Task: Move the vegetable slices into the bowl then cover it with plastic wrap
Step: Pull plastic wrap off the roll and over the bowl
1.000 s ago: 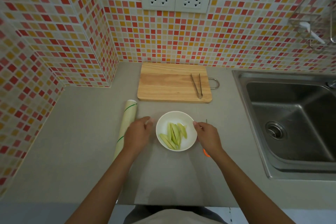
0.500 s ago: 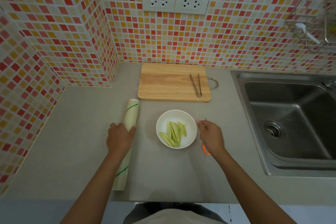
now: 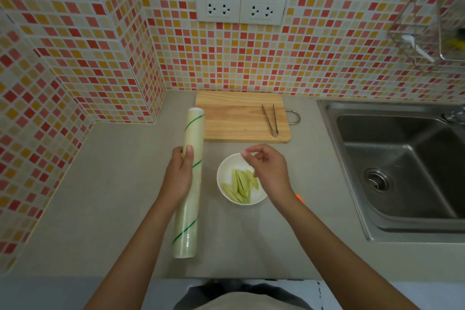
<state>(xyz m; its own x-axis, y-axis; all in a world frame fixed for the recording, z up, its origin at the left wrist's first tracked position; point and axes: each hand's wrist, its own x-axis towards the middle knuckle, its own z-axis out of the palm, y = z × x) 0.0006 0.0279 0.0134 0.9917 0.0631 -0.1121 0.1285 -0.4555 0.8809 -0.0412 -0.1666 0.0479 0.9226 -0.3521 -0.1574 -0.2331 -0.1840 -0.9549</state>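
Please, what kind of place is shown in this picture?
Most likely a home kitchen: a steel sink set into the counter, a wooden cutting board with tongs, and a mosaic-tiled wall with sockets.

Wooden cutting board [image 3: 234, 118] is lying on the grey counter [image 3: 100, 184] just beyond the fingertips, with metal tongs [image 3: 270, 119] resting on its right part. Steel sink [image 3: 402, 168] is sitting well to the right of the fingers. Two white sockets [image 3: 240, 9] are showing on the mosaic tile wall [image 3: 327, 45] far above them, and a wire rack [image 3: 427, 40] is hanging at upper right.
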